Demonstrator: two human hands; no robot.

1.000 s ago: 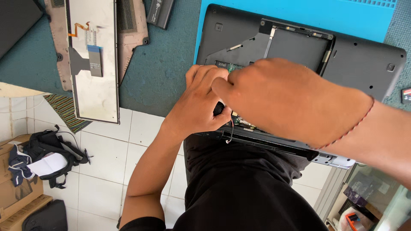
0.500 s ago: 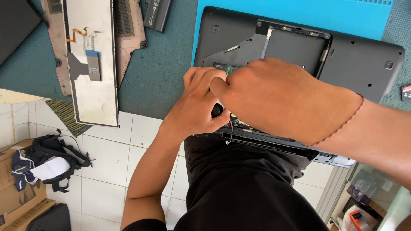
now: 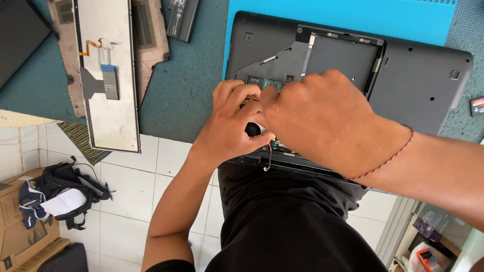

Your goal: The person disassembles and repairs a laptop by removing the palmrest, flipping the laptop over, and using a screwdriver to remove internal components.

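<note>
Black plastic laptop base (image 3: 413,80), underside up with its bay cover off, lies half on a blue mat (image 3: 353,15) on the teal table (image 3: 191,85). Left hand (image 3: 232,126) and right hand (image 3: 322,121) meet, fingers curled, over the exposed green circuit board (image 3: 264,82) at the near edge; what they pinch is hidden, grip cannot be told. Risk, as judged: a loose thin wire (image 3: 267,160) dangles there, and a hard tug could tear it or its connector.

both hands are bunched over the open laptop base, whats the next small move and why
Probably a slow, slight lift of the fingertips. Both the left hand and right hand crowd the open bay of the laptop base beside the green memory module, and they hide whatever is being gripped, so any pull should stay gentle.
</note>
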